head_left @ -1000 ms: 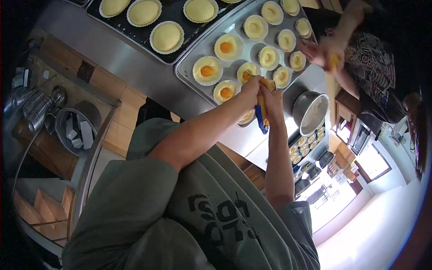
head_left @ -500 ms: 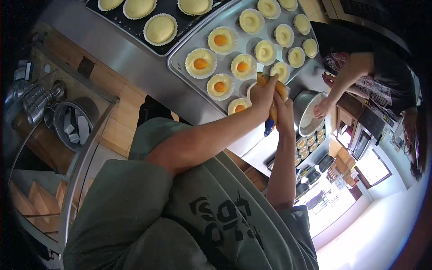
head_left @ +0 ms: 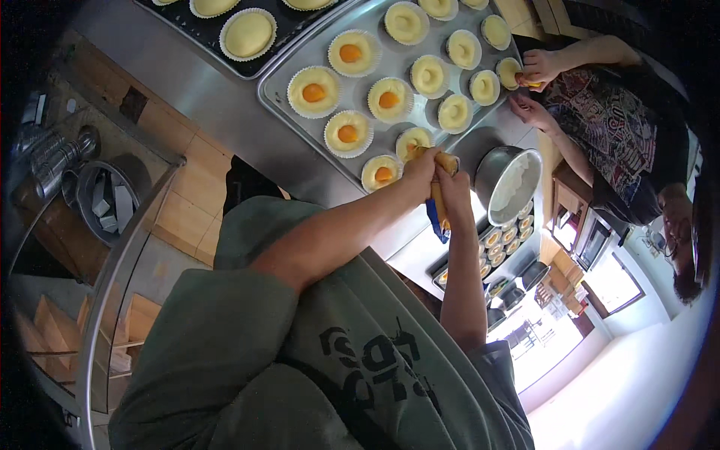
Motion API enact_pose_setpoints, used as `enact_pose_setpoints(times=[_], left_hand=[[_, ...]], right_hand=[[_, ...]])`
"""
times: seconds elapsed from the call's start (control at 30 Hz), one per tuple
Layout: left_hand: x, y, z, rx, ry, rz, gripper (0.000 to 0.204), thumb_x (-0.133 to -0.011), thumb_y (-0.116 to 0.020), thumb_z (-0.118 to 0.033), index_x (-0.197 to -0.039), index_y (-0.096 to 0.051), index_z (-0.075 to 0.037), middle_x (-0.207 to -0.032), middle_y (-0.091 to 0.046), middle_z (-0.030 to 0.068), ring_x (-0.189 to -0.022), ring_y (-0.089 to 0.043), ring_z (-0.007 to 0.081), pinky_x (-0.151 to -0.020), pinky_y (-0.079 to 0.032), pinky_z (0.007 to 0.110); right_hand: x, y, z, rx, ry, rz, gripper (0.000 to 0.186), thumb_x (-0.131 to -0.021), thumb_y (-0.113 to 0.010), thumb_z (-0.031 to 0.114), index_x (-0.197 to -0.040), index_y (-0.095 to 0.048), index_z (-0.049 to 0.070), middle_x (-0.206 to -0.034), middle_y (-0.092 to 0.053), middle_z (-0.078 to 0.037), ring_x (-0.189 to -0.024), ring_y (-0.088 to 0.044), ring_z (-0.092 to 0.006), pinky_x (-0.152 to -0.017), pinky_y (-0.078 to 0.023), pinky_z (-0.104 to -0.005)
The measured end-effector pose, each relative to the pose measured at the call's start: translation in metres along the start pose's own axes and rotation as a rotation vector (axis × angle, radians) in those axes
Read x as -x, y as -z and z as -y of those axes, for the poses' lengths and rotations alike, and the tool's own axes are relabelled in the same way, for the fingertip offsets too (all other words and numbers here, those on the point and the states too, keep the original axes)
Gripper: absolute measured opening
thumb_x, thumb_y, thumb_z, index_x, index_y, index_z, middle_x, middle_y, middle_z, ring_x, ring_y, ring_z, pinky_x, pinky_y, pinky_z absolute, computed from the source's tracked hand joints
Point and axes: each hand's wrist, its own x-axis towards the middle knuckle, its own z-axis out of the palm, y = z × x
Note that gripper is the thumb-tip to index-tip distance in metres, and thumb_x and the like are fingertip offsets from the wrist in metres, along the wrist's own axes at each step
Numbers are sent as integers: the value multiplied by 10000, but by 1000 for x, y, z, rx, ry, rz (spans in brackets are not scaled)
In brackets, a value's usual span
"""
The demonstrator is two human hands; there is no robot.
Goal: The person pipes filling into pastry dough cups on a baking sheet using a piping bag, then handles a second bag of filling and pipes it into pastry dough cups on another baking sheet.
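My left hand and my right hand are both closed around a piping bag with orange-yellow filling and a blue end. Its tip points down at a dough cup in a white paper liner, near the close edge of a metal tray. Several neighbouring cups, such as this filled dough cup, have an orange dollop in their hollow. Farther right on the tray, a hollowed dough cup and others like it hold no orange filling. My fingers partly hide the bag.
A co-worker's hand is at the tray's far right corner cup, holding something small and orange-brown. A metal bowl of white contents stands right of my hands. A dark tray of round dough pieces adjoins at far left; another filled tray lies beyond.
My hands and the piping bag have moved down and left, with the tip now over a dough cup. The co-worker's hand has left the bowl for the tray's corner.
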Motion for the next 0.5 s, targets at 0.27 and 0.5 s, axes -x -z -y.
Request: enact_pose_setpoints(times=[0.27, 0.5], left_hand=[[-22, 5, 4, 11, 1, 37, 265, -955, -666, -284, -1065, -638, -45, -986, -691, 138, -850, -694, 292, -813, -591, 445], [-16, 3, 4, -36, -5, -3, 314, -975, -652, -305, -1095, -613, -18, -1041, -675, 147, -925, -679, 278, -842, -576, 439]], right_hand=[[-24, -5, -28, 13, 13, -40, 492, -897, -727, 346, -970, -708, -140, -850, -726, -198, -803, -707, -224, -710, -547, -379], [-6, 5, -8, 18, 27, -25, 516, -893, -724, 339, -1013, -689, -162, -859, -730, -268, -854, -735, -277, -755, -555, -431]])
